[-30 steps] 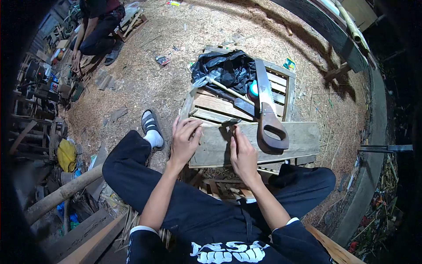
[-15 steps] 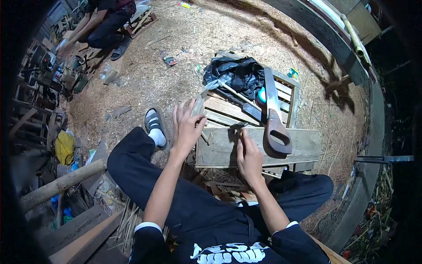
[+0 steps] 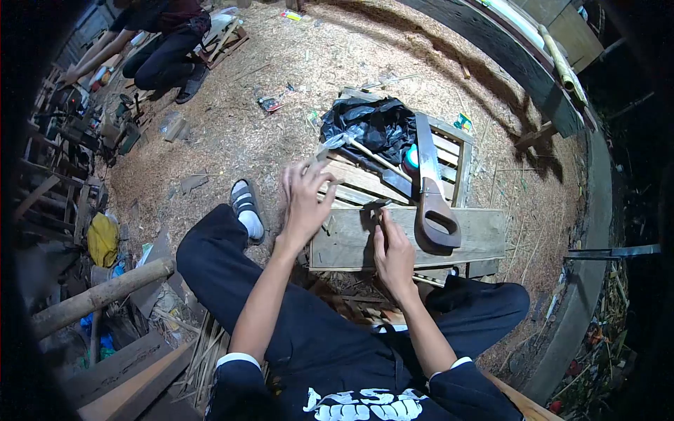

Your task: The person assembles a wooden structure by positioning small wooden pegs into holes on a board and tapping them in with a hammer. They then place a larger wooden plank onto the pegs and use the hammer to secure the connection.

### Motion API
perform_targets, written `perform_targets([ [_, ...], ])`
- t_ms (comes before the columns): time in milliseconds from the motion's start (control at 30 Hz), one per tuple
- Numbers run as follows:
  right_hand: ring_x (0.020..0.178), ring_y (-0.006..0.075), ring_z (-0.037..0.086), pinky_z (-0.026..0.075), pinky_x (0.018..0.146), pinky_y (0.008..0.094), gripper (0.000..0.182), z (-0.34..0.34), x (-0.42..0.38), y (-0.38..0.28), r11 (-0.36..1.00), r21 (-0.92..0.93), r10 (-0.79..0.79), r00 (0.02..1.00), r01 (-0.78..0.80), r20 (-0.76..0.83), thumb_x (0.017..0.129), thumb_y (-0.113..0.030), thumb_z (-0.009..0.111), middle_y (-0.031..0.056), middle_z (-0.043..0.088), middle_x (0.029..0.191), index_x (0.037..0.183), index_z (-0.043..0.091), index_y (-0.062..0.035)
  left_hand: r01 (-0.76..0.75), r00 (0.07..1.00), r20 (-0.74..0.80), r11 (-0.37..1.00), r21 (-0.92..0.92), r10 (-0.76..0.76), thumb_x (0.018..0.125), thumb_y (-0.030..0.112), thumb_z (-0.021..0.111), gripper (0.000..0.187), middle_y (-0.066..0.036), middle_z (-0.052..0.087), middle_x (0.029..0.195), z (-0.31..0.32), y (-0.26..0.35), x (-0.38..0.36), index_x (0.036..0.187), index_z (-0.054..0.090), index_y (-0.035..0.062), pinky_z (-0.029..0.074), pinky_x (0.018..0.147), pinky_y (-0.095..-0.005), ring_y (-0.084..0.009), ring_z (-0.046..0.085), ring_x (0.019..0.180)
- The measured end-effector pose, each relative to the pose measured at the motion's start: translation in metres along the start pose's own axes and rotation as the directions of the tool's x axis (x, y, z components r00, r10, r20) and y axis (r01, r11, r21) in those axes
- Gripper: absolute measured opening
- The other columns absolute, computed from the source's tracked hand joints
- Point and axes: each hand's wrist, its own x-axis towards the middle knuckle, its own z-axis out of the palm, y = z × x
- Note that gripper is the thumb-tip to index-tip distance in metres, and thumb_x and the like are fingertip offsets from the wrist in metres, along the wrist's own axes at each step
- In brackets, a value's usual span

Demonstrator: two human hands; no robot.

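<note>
A long wooden plank (image 3: pixel 330 242) lies crosswise in front of me over a slatted wooden frame (image 3: pixel 460 172). My right hand (image 3: pixel 397 258) is closed on what looks like a small hammer, its dark metal head (image 3: pixel 377 204) showing just above my fingers over the plank. My left hand (image 3: pixel 305 203) hovers by the plank's left end, fingers apart; any small thing at its fingertips is too blurred to make out. A handsaw (image 3: pixel 430 175) rests with its brown handle on the plank and its blade across the slats.
Beyond the plank lie a black plastic bag (image 3: pixel 372 130), a blue-lidded container (image 3: pixel 411 158) and a long-handled tool (image 3: pixel 375 156). A co-worker (image 3: pixel 165 49) crouches at the upper left. Scrap wood and a bamboo pole (image 3: pixel 105 298) lie left; a concrete edge (image 3: pixel 593 210) runs along the right.
My left hand has lifted slightly and its fingers have spread. My right hand stays at the plank with the hammer. The co-worker's arms have moved up and left.
</note>
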Motion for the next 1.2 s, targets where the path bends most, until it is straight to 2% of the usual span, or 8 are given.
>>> perform_targets([
  [67,0.084,0.0439,0.069,0.055,0.072,0.0512,0.047,0.0,-0.001,-0.001,1.0,0.005,0.001,1.0,-0.001,-0.013,0.106,-0.017,0.059,0.0217,0.068,0.101,0.152,0.054,-0.011,-0.111,0.96,0.235,0.978,-0.176,0.151,0.093,0.033,0.076,0.029,-0.013,0.063,0.148,-0.004,0.009,-0.008,0.115,0.083,0.017,0.013,0.128,-0.0584,-0.0346,0.045,0.146],
  [200,0.088,0.043,0.07,0.055,0.076,0.0514,0.045,-0.004,-0.002,-0.004,0.997,0.063,0.034,0.999,-0.033,-0.022,0.106,-0.017,0.058,0.0226,0.069,0.102,0.151,0.056,-0.0093,-0.087,0.989,0.103,0.986,-0.143,0.103,0.097,0.034,0.074,0.037,-0.014,0.067,0.142,-0.007,0.026,-0.017,0.127,0.078,0.0138,0.012,0.128,-0.0604,-0.0301,0.047,0.146],
  [367,0.089,0.0434,0.07,0.055,0.079,0.0524,0.045,-0.01,-0.004,-0.014,0.993,0.096,0.065,0.997,-0.062,-0.032,0.105,-0.016,0.059,0.023,0.069,0.102,0.15,0.056,-0.0069,-0.081,0.978,0.168,0.966,-0.246,0.125,0.094,0.026,0.077,0.035,-0.012,0.07,0.135,-0.01,0.015,-0.02,0.125,0.077,0.0102,0.034,0.122,-0.0499,-0.0297,0.057,0.136],
  [467,0.093,0.0428,0.069,0.055,0.082,0.051,0.047,-0.012,-0.004,-0.016,0.99,0.052,0.127,0.991,-0.128,0.031,0.102,-0.012,0.062,0.0221,0.068,0.105,0.148,0.057,-0.0068,-0.058,0.973,0.199,0.959,-0.277,0.116,0.094,0.024,0.077,0.035,-0.012,0.071,0.134,-0.013,0.014,-0.025,0.125,0.077,0.0093,0.034,0.122,-0.0505,-0.0301,0.057,0.137],
  [767,0.111,0.0443,0.061,0.051,0.096,0.0511,0.065,-0.003,0.015,-0.021,0.998,0.061,-0.028,0.998,0.025,0.049,0.084,0.014,0.062,0.025,0.059,0.123,0.146,0.057,-0.0021,-0.016,0.988,0.142,0.95,-0.312,0.063,0.095,0.02,0.074,0.032,-0.014,0.069,0.134,-0.015,0.013,-0.012,0.124,0.076,0.0075,0.036,0.12,-0.0504,-0.0318,0.058,0.133],
  [867,0.107,0.0427,0.064,0.054,0.09,0.0485,0.055,0.003,0.025,-0.016,0.997,0.061,-0.054,0.997,0.051,0.047,0.092,0.012,0.059,0.0247,0.059,0.125,0.145,0.06,-0.0043,-0.105,0.975,0.158,0.947,-0.305,0.159,0.095,0.02,0.073,0.034,-0.015,0.069,0.133,-0.015,0.007,0.007,0.126,0.074,0.0068,0.037,0.119,-0.0496,-0.0328,0.057,0.134],
  [1000,0.112,0.0448,0.062,0.052,0.096,0.0482,0.062,0.009,0.065,-0.021,0.995,0.031,-0.1,0.995,0.099,0.025,0.086,0.018,0.058,0.0259,0.057,0.127,0.144,0.06,-0.0033,-0.185,0.955,0.171,0.939,-0.288,0.241,0.095,0.022,0.073,0.037,-0.016,0.066,0.138,-0.011,-0.004,0.043,0.128,0.073,0.0063,0.037,0.119,-0.0494,-0.0343,0.056,0.136],
  [1200,0.115,0.0461,0.061,0.051,0.1,0.0495,0.052,0.02,0.102,-0.017,0.993,0.083,-0.108,0.96,0.089,0.26,0.088,0.009,0.061,0.0278,0.06,0.125,0.139,0.061,0.0019,-0.206,0.965,0.124,0.962,-0.178,0.229,0.097,0.025,0.072,0.047,-0.019,0.054,0.155,0.007,-0.01,0.081,0.14,0.065,0.0063,0.031,0.124,-0.052,-0.038,0.046,0.146],
])
